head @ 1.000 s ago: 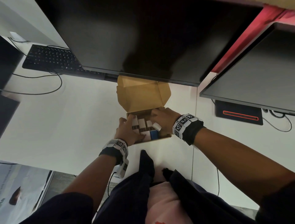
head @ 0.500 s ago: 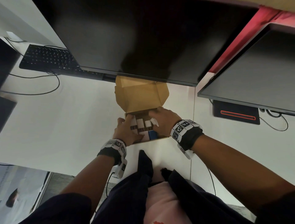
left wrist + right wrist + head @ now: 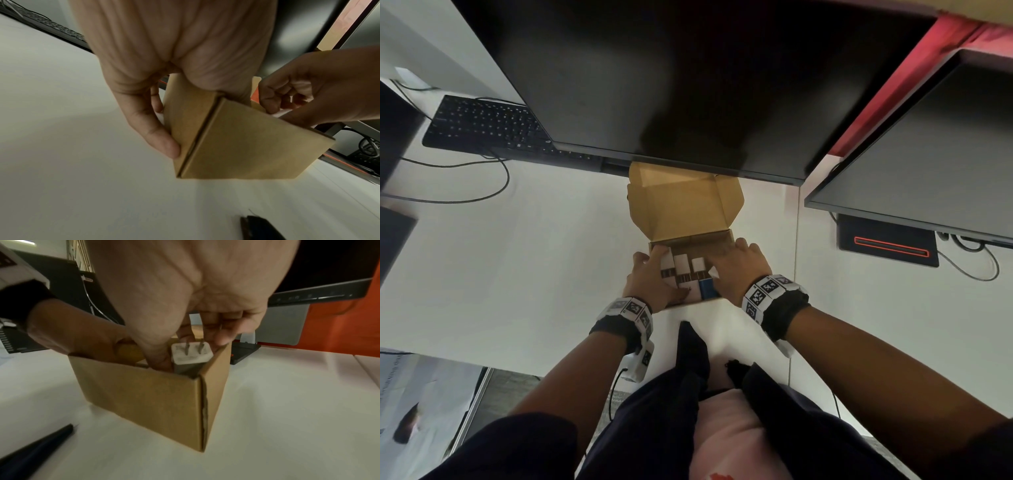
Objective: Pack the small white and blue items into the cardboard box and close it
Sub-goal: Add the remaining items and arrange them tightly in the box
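— Hands (image 3: 741, 269) at work over the cardboard box (image 3: 148, 395) on the white desk (image 3: 517, 274): which one is nearer the last piece going in?

— The right hand is sitting directly over it. Its fingers (image 3: 222, 335) are curling round a white plug adapter (image 3: 190, 357) standing at the box's near right corner, prongs pointing up, long axis upright, thumb pressing in on its left.

— And the other hand?

— The left hand (image 3: 650, 281) is gripping the box's left wall, thumb (image 3: 158, 138) outside and fingers over the rim.

— Where is everything else lying?

— White adapters (image 3: 681, 265) are lining up in a row across the box, with one blue item (image 3: 707, 287) just left of the right hand. The lid (image 3: 681, 202) is standing open on the far side, under the monitor (image 3: 671, 85), so closing likely means folding it toward the near edge.
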`<state>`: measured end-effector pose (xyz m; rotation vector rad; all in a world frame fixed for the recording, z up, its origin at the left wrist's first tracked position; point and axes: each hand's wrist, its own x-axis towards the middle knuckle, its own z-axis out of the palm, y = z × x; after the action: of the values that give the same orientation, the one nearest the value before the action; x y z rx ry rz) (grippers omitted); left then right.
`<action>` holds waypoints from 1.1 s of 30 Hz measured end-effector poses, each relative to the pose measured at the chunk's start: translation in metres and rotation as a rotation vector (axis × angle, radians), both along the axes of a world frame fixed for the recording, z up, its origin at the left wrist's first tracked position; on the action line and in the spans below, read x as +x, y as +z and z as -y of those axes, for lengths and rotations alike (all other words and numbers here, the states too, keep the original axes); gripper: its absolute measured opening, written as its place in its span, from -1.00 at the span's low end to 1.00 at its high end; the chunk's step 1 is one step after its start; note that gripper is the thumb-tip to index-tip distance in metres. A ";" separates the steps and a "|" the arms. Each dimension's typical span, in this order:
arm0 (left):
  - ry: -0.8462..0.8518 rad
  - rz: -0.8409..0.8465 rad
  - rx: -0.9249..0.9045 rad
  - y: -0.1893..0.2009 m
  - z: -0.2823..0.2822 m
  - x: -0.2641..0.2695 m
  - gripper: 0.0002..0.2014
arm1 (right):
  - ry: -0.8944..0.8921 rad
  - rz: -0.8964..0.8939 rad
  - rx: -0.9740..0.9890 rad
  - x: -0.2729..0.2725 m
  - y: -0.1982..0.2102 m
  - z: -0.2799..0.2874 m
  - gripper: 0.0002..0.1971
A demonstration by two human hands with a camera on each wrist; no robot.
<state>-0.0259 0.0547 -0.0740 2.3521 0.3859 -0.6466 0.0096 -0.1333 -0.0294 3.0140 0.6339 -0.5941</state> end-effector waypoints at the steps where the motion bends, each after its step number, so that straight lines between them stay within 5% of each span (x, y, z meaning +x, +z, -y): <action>1: 0.000 0.000 -0.001 0.000 0.000 0.000 -0.11 | -0.008 -0.006 0.005 0.001 0.002 0.000 -0.68; 6: -0.004 0.004 -0.008 -0.001 0.000 0.000 -0.10 | -0.073 -0.113 0.060 0.012 0.011 0.002 -0.77; 14: 0.007 0.010 -0.017 0.000 -0.002 -0.002 -0.08 | 0.164 -0.151 -0.129 0.016 0.011 -0.009 -0.92; 30: 0.007 0.016 -0.031 0.005 0.001 0.000 -0.08 | 0.333 -0.074 -0.346 0.019 0.003 -0.012 -0.90; 33: 0.002 0.021 -0.040 0.005 0.000 -0.001 -0.07 | 0.308 -0.056 -0.235 0.022 0.003 -0.005 -0.82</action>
<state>-0.0267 0.0546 -0.0690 2.3186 0.3629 -0.6232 0.0316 -0.1285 -0.0261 2.6209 0.9354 -0.6822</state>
